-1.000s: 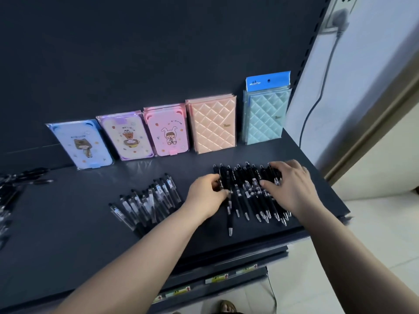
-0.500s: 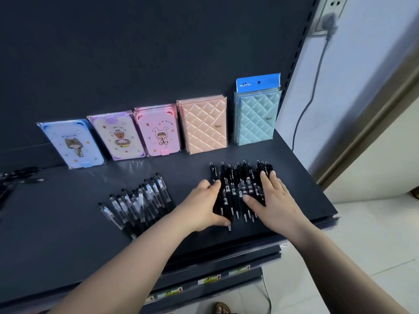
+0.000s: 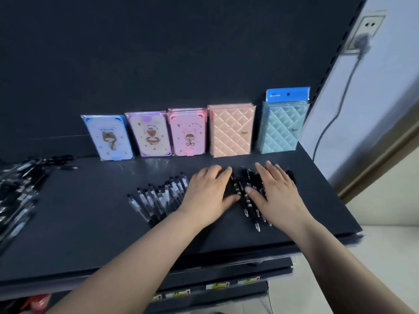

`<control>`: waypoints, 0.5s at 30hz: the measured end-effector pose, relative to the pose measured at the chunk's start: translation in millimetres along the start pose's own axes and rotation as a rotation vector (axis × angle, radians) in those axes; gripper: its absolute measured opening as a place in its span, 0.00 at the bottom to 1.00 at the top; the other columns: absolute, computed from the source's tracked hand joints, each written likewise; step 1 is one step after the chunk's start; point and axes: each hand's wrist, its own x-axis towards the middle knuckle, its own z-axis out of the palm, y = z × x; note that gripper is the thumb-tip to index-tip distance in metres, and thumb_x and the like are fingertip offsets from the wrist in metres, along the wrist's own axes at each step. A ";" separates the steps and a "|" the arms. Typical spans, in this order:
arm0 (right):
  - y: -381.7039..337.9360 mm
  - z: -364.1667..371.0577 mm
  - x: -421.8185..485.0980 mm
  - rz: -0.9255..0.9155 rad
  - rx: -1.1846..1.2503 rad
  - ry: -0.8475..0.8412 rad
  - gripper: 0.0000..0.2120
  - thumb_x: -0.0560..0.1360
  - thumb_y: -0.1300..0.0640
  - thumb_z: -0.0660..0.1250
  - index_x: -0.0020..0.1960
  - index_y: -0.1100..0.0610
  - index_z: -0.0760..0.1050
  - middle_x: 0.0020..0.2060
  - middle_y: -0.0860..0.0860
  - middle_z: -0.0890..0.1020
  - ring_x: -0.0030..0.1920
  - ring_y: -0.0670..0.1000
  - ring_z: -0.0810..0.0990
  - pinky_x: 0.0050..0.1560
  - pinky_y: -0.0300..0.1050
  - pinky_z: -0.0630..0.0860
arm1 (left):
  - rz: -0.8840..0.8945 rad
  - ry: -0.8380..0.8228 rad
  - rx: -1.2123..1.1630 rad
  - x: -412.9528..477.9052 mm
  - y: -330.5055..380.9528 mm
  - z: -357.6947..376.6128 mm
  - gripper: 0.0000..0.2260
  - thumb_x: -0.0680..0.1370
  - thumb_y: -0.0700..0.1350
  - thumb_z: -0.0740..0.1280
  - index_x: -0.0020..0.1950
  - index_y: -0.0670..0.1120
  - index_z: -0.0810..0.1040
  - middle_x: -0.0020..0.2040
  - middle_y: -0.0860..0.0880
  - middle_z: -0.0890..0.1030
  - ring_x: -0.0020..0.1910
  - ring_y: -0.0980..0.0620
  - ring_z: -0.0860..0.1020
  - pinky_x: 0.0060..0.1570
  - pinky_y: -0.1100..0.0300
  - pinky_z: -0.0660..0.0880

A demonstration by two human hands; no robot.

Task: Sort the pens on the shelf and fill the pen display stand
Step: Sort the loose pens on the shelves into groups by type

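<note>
A bunch of black pens (image 3: pixel 246 196) lies side by side on the dark shelf (image 3: pixel 90 223), tips toward me. My left hand (image 3: pixel 209 193) lies flat on the bunch's left part, fingers straight. My right hand (image 3: pixel 275 192) lies flat on its right part, fingers spread and pointing to the back. Between the two hands a few pens show. A second row of clear-barrelled pens (image 3: pixel 158 198) lies just left of my left hand. No pen display stand is in view.
Several wrapped notebooks lean on the back panel: blue (image 3: pixel 107 138), purple (image 3: pixel 148 133), pink (image 3: pixel 188 132), quilted peach (image 3: pixel 231 131), quilted teal (image 3: pixel 282 125). More pens (image 3: pixel 20 189) are heaped at the far left. The shelf's right edge (image 3: pixel 340 200) drops off to the floor. A plugged cable (image 3: pixel 335 114) hangs on the wall.
Both hands have closed in on the black pens, pushing them from a wide spread into a tighter bunch. My left hand went from curled at the bunch's edge to flat on top.
</note>
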 end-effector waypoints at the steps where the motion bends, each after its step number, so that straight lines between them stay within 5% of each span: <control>1: -17.2 -0.7 5.2 -0.053 0.008 0.031 0.31 0.78 0.44 0.61 0.76 0.55 0.58 0.75 0.56 0.61 0.76 0.57 0.55 0.74 0.51 0.52 | -0.014 0.067 0.015 -4.0 -12.1 -11.8 0.31 0.75 0.60 0.63 0.74 0.47 0.62 0.68 0.46 0.68 0.66 0.44 0.67 0.65 0.50 0.65; 7: -132.7 24.2 34.3 -0.271 0.072 0.121 0.27 0.76 0.48 0.65 0.70 0.59 0.68 0.66 0.57 0.74 0.68 0.59 0.69 0.69 0.55 0.65 | -0.165 0.244 0.073 -58.0 -112.4 -74.9 0.26 0.73 0.53 0.68 0.67 0.43 0.72 0.61 0.43 0.76 0.58 0.40 0.75 0.59 0.47 0.72; 15: -318.9 106.3 29.8 -0.358 0.105 0.021 0.28 0.77 0.46 0.63 0.73 0.56 0.64 0.70 0.55 0.70 0.70 0.57 0.66 0.72 0.52 0.60 | -0.450 0.277 0.075 -185.6 -287.5 -119.0 0.25 0.74 0.53 0.67 0.68 0.43 0.71 0.62 0.43 0.76 0.59 0.41 0.75 0.60 0.48 0.72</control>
